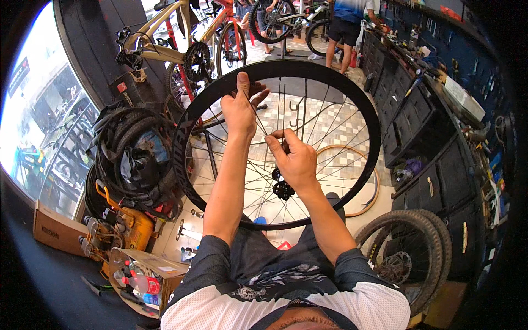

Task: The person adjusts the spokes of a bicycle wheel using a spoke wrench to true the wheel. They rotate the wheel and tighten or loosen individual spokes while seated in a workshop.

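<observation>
A black deep-rimmed bicycle wheel (360, 118) with no tire stands before me, its dark hub (283, 188) near my legs. My right hand (294, 162) is inside the rim, above the hub. Its thumb and index finger pinch a thin dark spoke (259, 122). My left hand (240, 110) is at the rim's upper left. Its thumb points up against the rim's inner edge, and its fingers stretch out apart among the spokes. Part of the left palm is hidden from view.
Piled tires (124, 135) and a yellow machine (137, 228) lie left, with a box of bottles (165, 268) nearer. Two wheels with knobby tires (418, 231) stand right, beside black drawers (410, 118). A tan-edged tire (377, 187) lies on the floor. Bicycles (190, 49) and people (344, 36) are beyond.
</observation>
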The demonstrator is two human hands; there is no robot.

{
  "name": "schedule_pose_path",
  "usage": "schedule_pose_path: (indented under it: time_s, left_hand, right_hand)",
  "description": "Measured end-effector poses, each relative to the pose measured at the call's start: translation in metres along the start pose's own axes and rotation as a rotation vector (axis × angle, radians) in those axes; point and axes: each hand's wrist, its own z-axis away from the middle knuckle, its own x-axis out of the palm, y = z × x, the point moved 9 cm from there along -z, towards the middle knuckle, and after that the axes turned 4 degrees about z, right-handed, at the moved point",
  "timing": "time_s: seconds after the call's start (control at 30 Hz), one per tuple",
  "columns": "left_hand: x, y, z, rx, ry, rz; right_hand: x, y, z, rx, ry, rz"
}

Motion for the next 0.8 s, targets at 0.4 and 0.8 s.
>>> schedule_pose_path:
  time_s: [0.4, 0.8]
  left_hand:
    - [-0.029, -0.018, 0.001, -0.149, -0.182, 0.283]
    - [-0.021, -0.028, -0.001, -0.198, -0.274, 0.316]
  right_hand:
    - [0.007, -0.016, -0.005, -0.232, 0.069, 0.214]
    - [0.018, -0.017, -0.009, -0.305, 0.002, 0.251]
